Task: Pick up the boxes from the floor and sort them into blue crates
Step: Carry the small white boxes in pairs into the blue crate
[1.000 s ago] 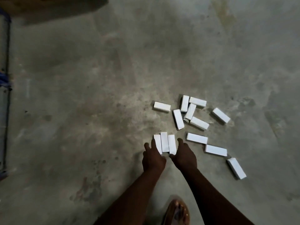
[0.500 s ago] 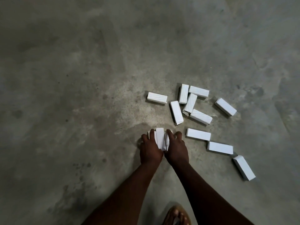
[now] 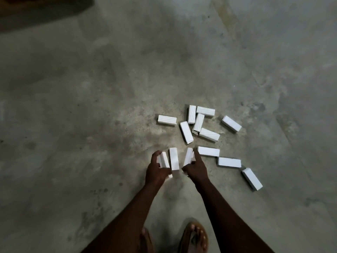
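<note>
Item 1, concrete floor (image 3: pixel 91 125): grey, stained and mottled, and it carries everything listed. A dark shape (image 3: pixel 36 10) lies at the far left corner of the view.

Item 2, left hand (image 3: pixel 156 170): fingers curled round the left box (image 3: pixel 164 161), which stands tilted off the floor. The middle box (image 3: pixel 173 158) rises just beside it, with its lower end against the fingers. Whether this hand grips it too cannot be told.

Item 3, right hand (image 3: pixel 196 168): it pinches the right box (image 3: pixel 187 156), with the forefinger laid along the box's outer side. The box leans toward the middle box.

Item 4, loose boxes, white, lying flat on the floor beyond and to the right of the hands:
- A lone box (image 3: pixel 166 119) lies farthest left.
- A cluster of five (image 3: pixel 198 123) lies touching or overlapping.
- An outlying box (image 3: pixel 231 123) lies to the right of the cluster.
- A row of three trails off to the right: the first box (image 3: pixel 208 151) just beside the right hand's forefinger, the second box (image 3: pixel 229 162), and the third box (image 3: pixel 252 179) at an angle.

Item 5, two feet in sandals (image 3: pixel 196 236), on the nearest part of the floor, between the forearms.
</note>
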The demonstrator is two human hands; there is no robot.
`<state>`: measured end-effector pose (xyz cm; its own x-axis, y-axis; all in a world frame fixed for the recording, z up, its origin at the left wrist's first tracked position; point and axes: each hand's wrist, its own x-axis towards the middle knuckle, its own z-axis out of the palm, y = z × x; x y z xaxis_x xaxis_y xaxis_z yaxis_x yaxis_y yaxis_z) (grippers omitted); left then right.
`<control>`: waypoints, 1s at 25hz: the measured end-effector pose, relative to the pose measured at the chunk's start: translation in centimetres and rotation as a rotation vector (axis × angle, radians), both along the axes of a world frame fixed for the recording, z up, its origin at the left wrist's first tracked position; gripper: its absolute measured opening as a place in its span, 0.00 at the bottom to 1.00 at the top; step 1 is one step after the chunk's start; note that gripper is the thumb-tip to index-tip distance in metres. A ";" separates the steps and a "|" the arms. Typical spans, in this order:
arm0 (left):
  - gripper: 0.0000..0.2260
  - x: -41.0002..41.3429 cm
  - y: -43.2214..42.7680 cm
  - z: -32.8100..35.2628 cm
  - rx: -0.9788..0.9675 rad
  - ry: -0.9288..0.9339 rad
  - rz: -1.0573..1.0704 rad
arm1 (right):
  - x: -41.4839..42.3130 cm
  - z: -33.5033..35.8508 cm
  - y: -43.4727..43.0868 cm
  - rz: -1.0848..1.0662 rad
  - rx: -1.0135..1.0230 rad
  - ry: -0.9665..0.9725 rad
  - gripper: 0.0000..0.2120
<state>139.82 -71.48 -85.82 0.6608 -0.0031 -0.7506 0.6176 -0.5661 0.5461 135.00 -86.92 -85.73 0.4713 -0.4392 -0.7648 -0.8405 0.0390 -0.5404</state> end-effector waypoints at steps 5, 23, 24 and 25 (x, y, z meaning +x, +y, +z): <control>0.22 1.3 -4.3 22.2 -0.366 0.034 0.151 | -0.1 22.3 -2.0 -0.416 0.222 -0.247 0.19; 0.15 -27.1 -5.7 80.5 -0.708 0.065 -0.698 | -37.6 82.4 6.7 -1.091 -0.087 -0.714 0.20; 0.15 -29.8 -5.7 81.3 -0.706 0.075 -0.771 | -40.4 83.2 7.6 -1.154 -0.118 -0.732 0.20; 0.15 -32.6 -5.9 82.1 -0.707 0.088 -0.847 | -43.3 83.9 8.5 -1.221 -0.152 -0.745 0.20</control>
